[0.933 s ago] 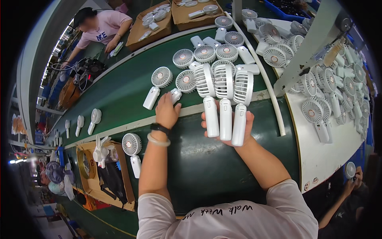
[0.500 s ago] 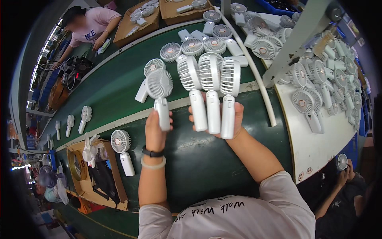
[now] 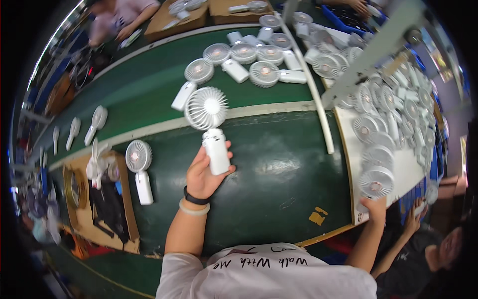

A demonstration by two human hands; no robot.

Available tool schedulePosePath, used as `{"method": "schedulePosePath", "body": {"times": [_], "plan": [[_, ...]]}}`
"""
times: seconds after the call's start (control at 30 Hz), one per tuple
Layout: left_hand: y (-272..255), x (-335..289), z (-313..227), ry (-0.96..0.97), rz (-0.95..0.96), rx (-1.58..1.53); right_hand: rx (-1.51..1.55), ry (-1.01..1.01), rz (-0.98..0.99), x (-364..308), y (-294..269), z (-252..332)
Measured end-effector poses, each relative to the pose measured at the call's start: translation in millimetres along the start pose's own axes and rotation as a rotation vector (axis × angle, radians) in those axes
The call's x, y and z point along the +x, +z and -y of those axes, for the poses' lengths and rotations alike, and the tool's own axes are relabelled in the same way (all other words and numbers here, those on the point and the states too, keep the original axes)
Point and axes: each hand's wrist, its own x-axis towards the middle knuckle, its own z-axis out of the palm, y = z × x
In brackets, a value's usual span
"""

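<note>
My left hand [image 3: 204,177], with a black band at its wrist, is closed round the handle of a white handheld fan [image 3: 207,108]. That fan stands upright above the middle of the dark green table, its round cage toward the far side. Over at the right, my right hand [image 3: 376,208] grips white handheld fans [image 3: 377,182], bunched together at the edge of the white board [image 3: 351,187]. Motion blurs them, and their handles are mostly hidden. A heap of similar fans [image 3: 411,107] covers the far part of that board.
Several fans [image 3: 243,53] lie on the green belt [image 3: 144,89] ahead. A white pipe [image 3: 313,89] and a grey post [image 3: 366,55] stand between belt and board. At left are a lone fan [image 3: 138,156] and a cardboard box [image 3: 130,214]. Co-workers sit at far left and near right.
My right hand has swung from the middle to the right with its fans, over to the white board. My left hand still holds its fan, turned slightly. The view has shifted.
</note>
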Motion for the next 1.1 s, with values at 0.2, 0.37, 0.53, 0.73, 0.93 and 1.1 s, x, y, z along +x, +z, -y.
{"method": "schedulePosePath", "body": {"times": [0.2, 0.37, 0.53, 0.73, 0.93, 1.1], "plan": [[-7, -8, -1, -0.001, 0.051, -0.038, 0.314, 0.150, -0.433, 49, -59, -17], [-10, -8, 1, -0.013, 0.030, -0.120, 0.488, 0.287, -0.506, 123, -108, -37], [-2, -5, 0, 0.050, -0.102, 0.109, 0.503, 0.218, -0.751, 142, -121, -53], [-15, -4, 16, 0.173, -0.392, 0.742, -0.326, -0.139, -0.824, 104, -36, -21], [-15, 3, 13, 0.139, -0.400, 0.400, -0.433, -0.699, -0.448, 77, 108, 24], [-16, -3, 7, 0.161, -0.391, 0.344, -0.177, -0.660, 0.268, 109, 262, 38]]}}
